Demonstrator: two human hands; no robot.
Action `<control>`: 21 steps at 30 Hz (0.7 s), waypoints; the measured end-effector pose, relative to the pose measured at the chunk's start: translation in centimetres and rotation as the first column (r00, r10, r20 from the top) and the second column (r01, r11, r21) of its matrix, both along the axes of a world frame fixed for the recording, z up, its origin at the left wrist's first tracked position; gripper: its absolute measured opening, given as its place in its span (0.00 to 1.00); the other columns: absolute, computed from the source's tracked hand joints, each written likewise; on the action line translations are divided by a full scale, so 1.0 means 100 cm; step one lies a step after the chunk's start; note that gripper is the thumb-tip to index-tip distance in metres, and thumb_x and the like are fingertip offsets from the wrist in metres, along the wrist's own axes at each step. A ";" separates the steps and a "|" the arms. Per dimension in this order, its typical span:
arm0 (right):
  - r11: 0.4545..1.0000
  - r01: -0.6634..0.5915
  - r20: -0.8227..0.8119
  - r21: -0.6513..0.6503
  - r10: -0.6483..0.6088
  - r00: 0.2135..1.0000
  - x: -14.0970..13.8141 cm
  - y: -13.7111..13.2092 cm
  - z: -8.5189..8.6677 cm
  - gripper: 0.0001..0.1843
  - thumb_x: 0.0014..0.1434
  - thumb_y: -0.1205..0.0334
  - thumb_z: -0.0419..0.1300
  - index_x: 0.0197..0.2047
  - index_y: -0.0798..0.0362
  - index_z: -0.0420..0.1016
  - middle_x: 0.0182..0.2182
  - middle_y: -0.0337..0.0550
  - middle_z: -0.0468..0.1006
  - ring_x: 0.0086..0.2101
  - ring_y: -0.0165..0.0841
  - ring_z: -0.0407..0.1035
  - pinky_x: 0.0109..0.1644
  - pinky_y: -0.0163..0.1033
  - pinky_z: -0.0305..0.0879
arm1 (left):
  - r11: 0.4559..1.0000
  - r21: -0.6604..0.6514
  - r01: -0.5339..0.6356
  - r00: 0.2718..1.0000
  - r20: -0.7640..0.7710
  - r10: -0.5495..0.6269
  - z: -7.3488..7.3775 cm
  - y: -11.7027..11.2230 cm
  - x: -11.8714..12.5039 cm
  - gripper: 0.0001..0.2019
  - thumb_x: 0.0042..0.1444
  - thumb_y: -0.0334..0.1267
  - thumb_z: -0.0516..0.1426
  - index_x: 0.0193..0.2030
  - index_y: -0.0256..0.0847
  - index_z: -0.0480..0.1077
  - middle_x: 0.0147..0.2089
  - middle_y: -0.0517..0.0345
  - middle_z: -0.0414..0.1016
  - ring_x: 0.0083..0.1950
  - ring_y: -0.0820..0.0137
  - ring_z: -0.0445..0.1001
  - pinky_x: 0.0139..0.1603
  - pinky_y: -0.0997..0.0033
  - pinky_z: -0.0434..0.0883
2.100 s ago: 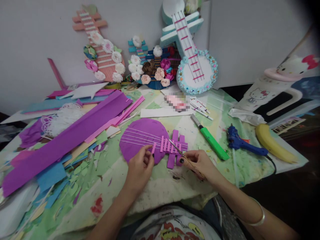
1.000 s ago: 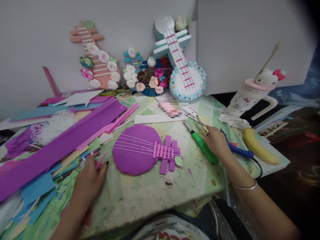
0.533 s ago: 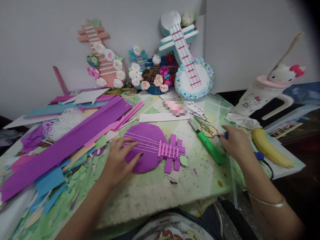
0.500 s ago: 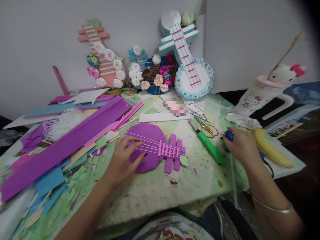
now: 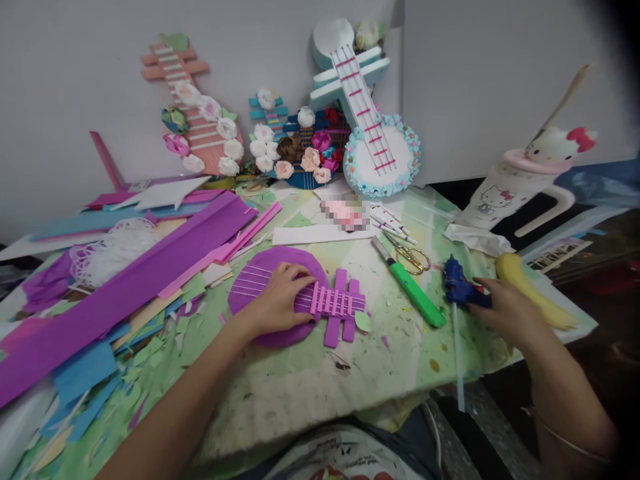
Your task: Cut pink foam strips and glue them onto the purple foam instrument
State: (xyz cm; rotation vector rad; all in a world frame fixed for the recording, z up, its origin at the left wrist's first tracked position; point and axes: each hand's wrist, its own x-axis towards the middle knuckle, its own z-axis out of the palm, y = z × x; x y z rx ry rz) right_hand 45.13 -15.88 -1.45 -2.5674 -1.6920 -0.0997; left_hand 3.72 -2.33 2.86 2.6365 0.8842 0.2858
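Note:
A purple craft lute (image 5: pixel 250 287) lies flat, with white strings over its round body, small crossbars on its neck and a pale green leaf at the head. My left hand (image 5: pixel 280 297) rests over its body. Thumb and fingers are apart, reaching to the base of the neck. At the right, a blue glue gun (image 5: pixel 454 283) lies with its clear glue stick (image 5: pixel 459 360) sticking out past the table's front edge. My right hand (image 5: pixel 515 310) is beside the gun's handle with fingers stretched out. Whether it still touches the handle is hard to see.
A green utility knife (image 5: pixel 417 293) and gold-handled scissors (image 5: pixel 414 259) lie between lute and glue gun. A banana (image 5: pixel 535 293) and a white tumbler (image 5: pixel 500 193) stand right. Purple sheet (image 5: pixel 140 287) and paper scraps cover the left. Decorated lutes (image 5: pixel 383 153) lean against the wall.
My right hand has moved right, off the top of the glue gun, which now lies with its handle toward me. My left hand has slid right across the lute toward its neck.

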 end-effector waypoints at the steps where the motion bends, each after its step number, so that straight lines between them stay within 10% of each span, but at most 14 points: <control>1: 1.000 0.006 -0.012 -0.018 -0.006 1.000 0.002 0.002 0.000 0.21 0.52 0.62 0.59 0.50 0.58 0.70 0.40 0.59 0.73 0.41 0.48 0.68 0.38 0.44 0.61 | 1.000 -0.008 0.003 1.000 0.005 -0.003 0.000 0.001 0.000 0.29 0.47 0.47 0.62 0.56 0.38 0.66 0.55 0.45 0.64 0.57 0.53 0.58 0.58 0.49 0.59; 8: 0.998 -0.011 -0.083 0.056 0.016 0.996 0.001 -0.007 0.003 0.14 0.54 0.62 0.57 0.44 0.58 0.71 0.38 0.56 0.68 0.39 0.43 0.67 0.44 0.42 0.63 | 0.992 -0.080 -0.098 0.983 0.146 0.109 0.002 0.000 -0.001 0.27 0.46 0.47 0.63 0.53 0.40 0.67 0.53 0.47 0.66 0.56 0.55 0.60 0.55 0.50 0.62; 13: 0.958 0.212 -0.226 0.190 -0.167 0.960 -0.020 -0.024 0.031 0.15 0.50 0.65 0.58 0.43 0.53 0.67 0.37 0.54 0.71 0.39 0.45 0.67 0.42 0.46 0.62 | 0.972 -0.204 -0.116 0.895 0.403 0.192 0.004 -0.011 -0.011 0.29 0.45 0.47 0.65 0.55 0.45 0.67 0.51 0.50 0.70 0.54 0.58 0.65 0.57 0.55 0.61; 15: 0.852 0.435 -0.442 0.291 -0.283 0.851 -0.037 -0.029 0.049 0.16 0.46 0.65 0.62 0.40 0.48 0.67 0.33 0.48 0.71 0.33 0.41 0.67 0.37 0.46 0.60 | 0.956 -0.290 -0.053 0.821 0.532 0.207 0.001 -0.016 -0.012 0.31 0.42 0.46 0.67 0.55 0.46 0.68 0.48 0.52 0.72 0.51 0.60 0.68 0.54 0.59 0.63; 18: 0.705 0.554 -0.789 0.442 0.012 0.614 -0.073 -0.031 0.072 0.10 0.46 0.60 0.65 0.32 0.47 0.67 0.28 0.43 0.67 0.25 0.32 0.60 0.29 0.43 0.56 | 0.906 -0.420 0.057 0.694 0.669 0.267 -0.005 -0.023 -0.009 0.33 0.38 0.47 0.69 0.54 0.46 0.69 0.44 0.52 0.72 0.46 0.62 0.69 0.48 0.63 0.66; 21: 0.761 0.493 -0.868 0.422 0.182 0.463 -0.120 -0.020 0.080 0.10 0.50 0.53 0.63 0.30 0.48 0.67 0.24 0.37 0.62 0.18 0.25 0.52 0.20 0.37 0.48 | 0.853 -0.506 0.126 0.610 0.718 0.336 -0.008 -0.031 -0.002 0.35 0.33 0.48 0.70 0.52 0.45 0.72 0.40 0.54 0.70 0.43 0.64 0.68 0.44 0.64 0.66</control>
